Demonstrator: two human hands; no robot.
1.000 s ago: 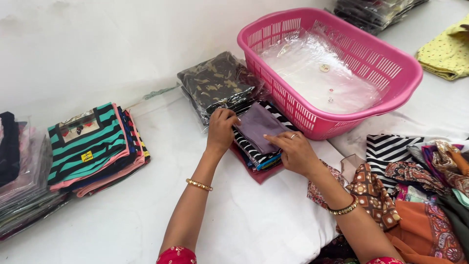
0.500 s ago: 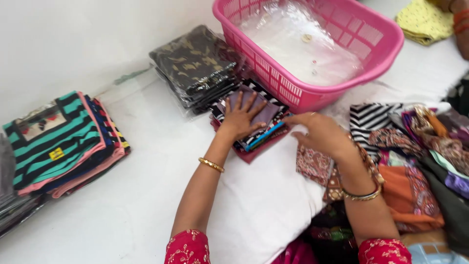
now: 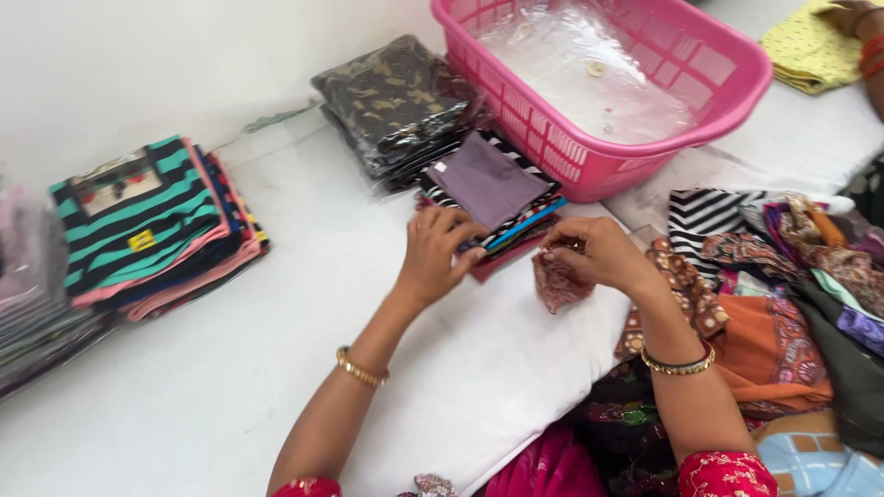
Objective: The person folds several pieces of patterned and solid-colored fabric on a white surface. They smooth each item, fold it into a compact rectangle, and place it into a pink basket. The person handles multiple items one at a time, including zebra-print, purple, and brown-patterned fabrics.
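Just right of the folded stack (image 3: 493, 198), and a little nearer the person, a small reddish patterned cloth (image 3: 559, 281) hangs bunched from the right hand (image 3: 594, 253), whose grip is pinched together on its upper edge. Its crumpled length droops toward the white bed surface (image 3: 230, 368). The left hand (image 3: 440, 250) sits at the stack's near edge, fingers curled in, touching the striped layers below the purple piece (image 3: 486, 178); whether it pinches anything cannot be told. Both hands are close, the right one holding. Beyond the stack stands the pink basket (image 3: 635, 156); left of it lie dark camouflage packets (image 3: 396, 97).
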